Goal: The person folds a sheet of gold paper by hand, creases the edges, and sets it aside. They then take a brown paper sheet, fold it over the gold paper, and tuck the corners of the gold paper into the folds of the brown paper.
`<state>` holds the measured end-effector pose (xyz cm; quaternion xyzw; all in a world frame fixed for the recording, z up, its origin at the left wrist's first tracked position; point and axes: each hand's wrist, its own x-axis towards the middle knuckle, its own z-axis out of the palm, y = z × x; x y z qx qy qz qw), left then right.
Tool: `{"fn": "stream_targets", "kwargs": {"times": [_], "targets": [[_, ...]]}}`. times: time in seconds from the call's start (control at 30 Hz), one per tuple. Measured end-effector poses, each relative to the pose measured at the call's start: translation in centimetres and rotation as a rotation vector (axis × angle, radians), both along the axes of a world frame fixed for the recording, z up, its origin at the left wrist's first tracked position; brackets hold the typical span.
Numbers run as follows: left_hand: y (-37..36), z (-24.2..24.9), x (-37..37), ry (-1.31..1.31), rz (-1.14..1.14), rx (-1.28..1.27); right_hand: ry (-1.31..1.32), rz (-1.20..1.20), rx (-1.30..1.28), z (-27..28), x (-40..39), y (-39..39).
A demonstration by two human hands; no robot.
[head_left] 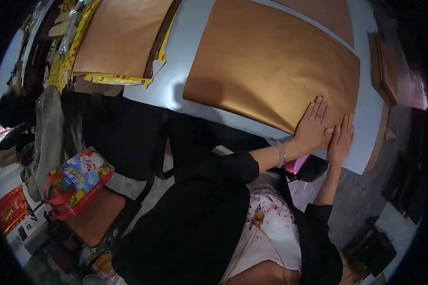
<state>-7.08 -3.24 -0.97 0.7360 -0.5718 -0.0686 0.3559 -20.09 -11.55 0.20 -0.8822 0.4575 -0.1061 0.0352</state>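
Note:
A large golden-brown sheet of paper [256, 61] lies on the pale tabletop [176, 57]. My left hand [313, 124], with a ring and a bracelet at the wrist, rests flat on the sheet near its lower right corner, fingers stretched out. Beside it my right hand [340, 141] lies at the sheet's edge, fingers extended and pointing away from me. The thumbs come close together, and neither hand grips anything. Along the near edge between the left hand and the sheet's middle, the paper bulges up slightly.
A stack of brown sheets [123, 38] in yellow wrapping stands at the left. Folded brown paper pieces [384, 69] sit at the right edge. Another brown sheet [325, 16] lies at the far side. A colourful bag [83, 178] rests on a brown chair [100, 218] at lower left.

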Motion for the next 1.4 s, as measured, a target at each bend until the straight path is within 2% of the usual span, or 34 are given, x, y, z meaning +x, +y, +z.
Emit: {"fn": "stream_targets", "kwargs": {"times": [0.23,0.43,0.53,0.7,0.8,1.2,1.4], "targets": [[3.1,0.3,4.5,-0.114,0.123,0.119,-0.005,0.001,-0.037,-0.2,0.0,0.1],[7.2,0.9,9.1,-0.075,0.227,0.181,-0.02,0.016,-0.044,-0.3,-0.2,-0.1],[9.3,1.0,12.2,-0.048,0.345,0.166,-0.014,0.004,-0.032,-0.5,-0.4,-0.4],[13.1,0.4,17.0,-0.176,0.512,0.156,-0.023,0.004,-0.038,-0.6,-0.2,-0.3],[14.7,0.7,19.0,-0.185,0.536,0.138,-0.018,0.019,-0.035,-0.3,-0.2,-0.3],[15.8,0.6,20.0,-0.214,0.612,0.198,-0.005,-0.005,-0.014,-0.6,-0.4,-0.4],[15.8,0.6,19.9,-0.206,0.636,0.171,-0.034,0.072,-0.079,-1.3,-0.9,-1.0]]}}
